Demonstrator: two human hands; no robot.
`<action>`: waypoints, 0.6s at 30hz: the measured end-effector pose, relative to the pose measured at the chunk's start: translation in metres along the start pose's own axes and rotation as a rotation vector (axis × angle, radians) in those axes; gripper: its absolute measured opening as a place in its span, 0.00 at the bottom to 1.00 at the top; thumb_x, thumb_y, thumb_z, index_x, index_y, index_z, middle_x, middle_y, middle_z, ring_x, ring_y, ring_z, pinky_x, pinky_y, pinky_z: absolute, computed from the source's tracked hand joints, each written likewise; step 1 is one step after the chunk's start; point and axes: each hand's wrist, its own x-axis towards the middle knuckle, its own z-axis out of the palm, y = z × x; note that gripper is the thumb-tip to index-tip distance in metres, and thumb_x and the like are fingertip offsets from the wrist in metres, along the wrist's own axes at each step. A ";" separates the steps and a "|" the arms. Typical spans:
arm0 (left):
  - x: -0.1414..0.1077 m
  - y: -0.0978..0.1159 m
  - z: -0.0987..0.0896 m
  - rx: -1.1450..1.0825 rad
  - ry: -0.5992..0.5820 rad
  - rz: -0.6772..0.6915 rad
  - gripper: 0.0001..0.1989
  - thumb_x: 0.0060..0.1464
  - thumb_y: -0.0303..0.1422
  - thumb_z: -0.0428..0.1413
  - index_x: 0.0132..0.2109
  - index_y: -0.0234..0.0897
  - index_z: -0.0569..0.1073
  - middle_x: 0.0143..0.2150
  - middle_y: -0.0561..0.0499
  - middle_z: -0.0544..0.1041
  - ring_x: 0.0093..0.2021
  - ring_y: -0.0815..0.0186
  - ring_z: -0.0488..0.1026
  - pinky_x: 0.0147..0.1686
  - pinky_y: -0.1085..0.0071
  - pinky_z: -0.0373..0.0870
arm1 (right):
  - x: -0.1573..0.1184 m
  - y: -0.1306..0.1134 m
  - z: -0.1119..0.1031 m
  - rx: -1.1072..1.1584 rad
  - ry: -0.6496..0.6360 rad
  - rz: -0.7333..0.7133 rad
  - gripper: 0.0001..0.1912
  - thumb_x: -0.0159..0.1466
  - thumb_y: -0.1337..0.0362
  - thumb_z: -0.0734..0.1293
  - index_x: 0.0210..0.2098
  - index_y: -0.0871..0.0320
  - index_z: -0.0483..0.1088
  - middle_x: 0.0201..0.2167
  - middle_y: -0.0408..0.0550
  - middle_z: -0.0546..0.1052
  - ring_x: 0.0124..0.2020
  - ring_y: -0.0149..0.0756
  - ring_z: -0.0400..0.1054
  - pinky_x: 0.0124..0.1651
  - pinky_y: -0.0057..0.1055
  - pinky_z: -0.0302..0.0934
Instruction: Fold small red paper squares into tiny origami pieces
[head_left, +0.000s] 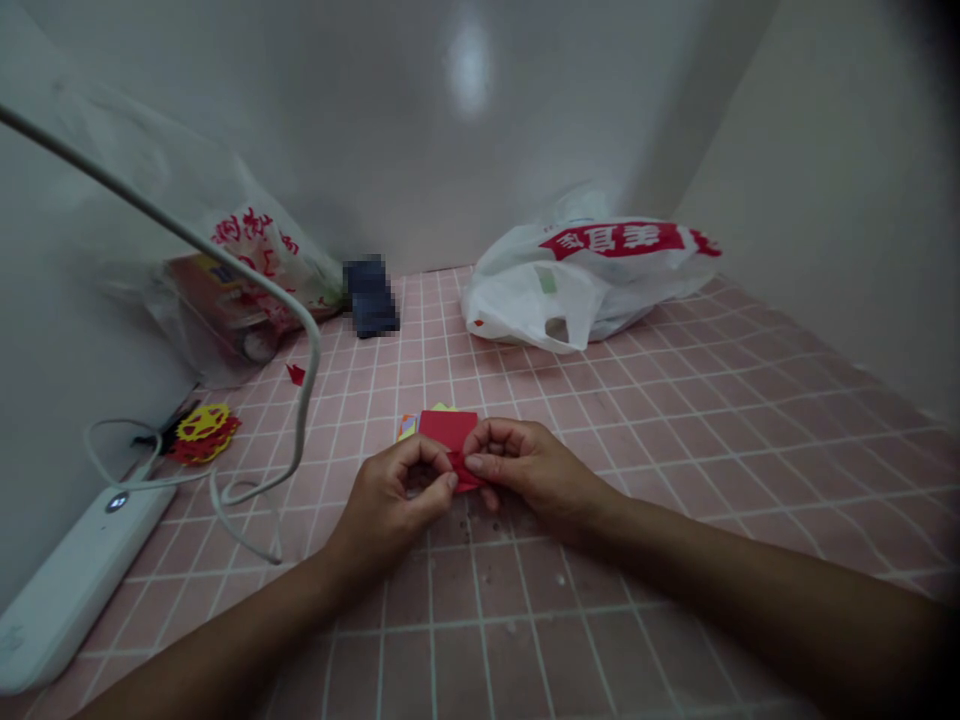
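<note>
Upper left: translucent lettered plastic bag (255, 235), containing a red package (214, 290). Upper right of centre: white plastic bag (517, 275), contents indistinct. Left: pale cable (306, 400), crossing before the lettered bag; white power bank (82, 580), lower left. Centre: folded red paper (466, 470), pinched in left hand (397, 490) and right hand (529, 460).

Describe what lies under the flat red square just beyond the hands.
Coloured paper edges peek from under the red square at its left and far sides; the rest is covered.
</note>
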 end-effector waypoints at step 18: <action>0.000 0.002 0.003 -0.067 0.065 -0.084 0.04 0.47 0.29 0.57 0.27 0.36 0.69 0.24 0.55 0.71 0.26 0.71 0.68 0.27 0.75 0.64 | -0.001 0.000 0.003 -0.015 0.006 -0.006 0.10 0.56 0.62 0.72 0.31 0.58 0.66 0.21 0.37 0.71 0.17 0.24 0.61 0.22 0.24 0.54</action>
